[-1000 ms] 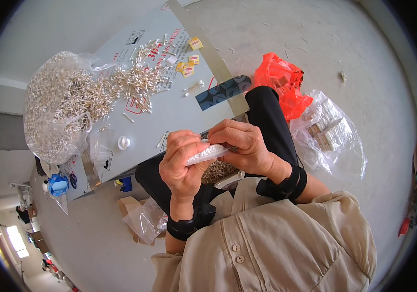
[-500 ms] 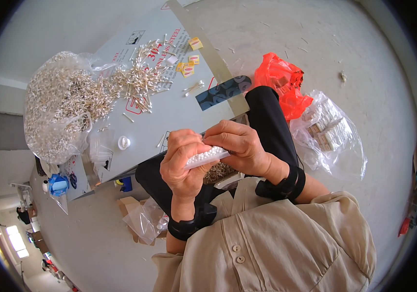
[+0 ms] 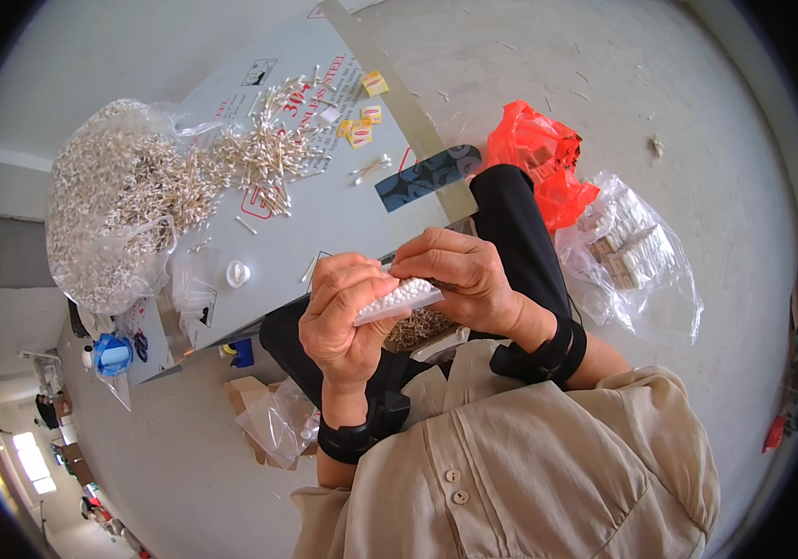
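Observation:
Above my lap, my left hand (image 3: 343, 312) is wrapped round a small clear plastic bag of cotton swabs (image 3: 399, 301), whose white tips face up in a dense row. My right hand (image 3: 462, 279) pinches the far right end of that bag, fingertips close to those of the left; exactly what lies between them is hidden. On the table (image 3: 259, 252), ahead and to the left, a pile of loose cotton swabs (image 3: 273, 149) spills from a big clear plastic sack of swabs (image 3: 124, 200).
Small yellow-and-white boxes (image 3: 360, 135) and a patterned dark strip (image 3: 427, 177) lie along the table's right side. A round white container (image 3: 237, 273) stands near clear bags (image 3: 192, 284). Right of my leg are a red plastic bag (image 3: 534, 149) and a clear bag of packs (image 3: 636, 256).
The bag of swabs has tilted slightly, so more of the white tips show. My left hand has shifted a little left; my right fingers still pinch the bag's end.

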Action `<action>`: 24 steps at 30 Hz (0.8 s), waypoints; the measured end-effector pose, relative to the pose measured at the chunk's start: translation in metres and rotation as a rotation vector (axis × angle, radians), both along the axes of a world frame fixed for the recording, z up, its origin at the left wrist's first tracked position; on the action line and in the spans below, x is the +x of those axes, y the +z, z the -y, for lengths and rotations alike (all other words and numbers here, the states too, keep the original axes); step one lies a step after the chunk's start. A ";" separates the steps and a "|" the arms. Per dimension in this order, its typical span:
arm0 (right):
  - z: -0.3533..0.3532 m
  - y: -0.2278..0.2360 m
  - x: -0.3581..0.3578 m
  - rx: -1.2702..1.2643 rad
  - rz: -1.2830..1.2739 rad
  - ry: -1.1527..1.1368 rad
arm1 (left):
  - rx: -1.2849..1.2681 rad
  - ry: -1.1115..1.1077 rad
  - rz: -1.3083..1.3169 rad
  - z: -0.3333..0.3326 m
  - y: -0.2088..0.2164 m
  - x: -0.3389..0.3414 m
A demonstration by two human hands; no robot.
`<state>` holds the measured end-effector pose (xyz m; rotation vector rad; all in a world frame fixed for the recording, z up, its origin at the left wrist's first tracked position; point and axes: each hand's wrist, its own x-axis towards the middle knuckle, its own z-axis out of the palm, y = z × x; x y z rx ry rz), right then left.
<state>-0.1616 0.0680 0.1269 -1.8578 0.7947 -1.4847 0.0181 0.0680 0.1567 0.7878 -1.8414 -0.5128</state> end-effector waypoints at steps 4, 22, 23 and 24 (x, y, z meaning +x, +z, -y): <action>0.000 0.001 -0.003 0.029 0.000 -0.002 | 0.067 0.041 -0.045 0.000 0.007 -0.008; 0.003 -0.016 0.001 0.720 0.309 0.247 | 0.880 -0.044 -0.564 0.003 -0.013 -0.011; 0.004 -0.015 0.001 0.814 0.399 0.266 | 0.892 -0.064 -0.621 0.005 -0.017 -0.011; 0.006 -0.018 -0.001 0.810 0.400 0.258 | 0.892 -0.073 -0.619 0.007 -0.022 -0.009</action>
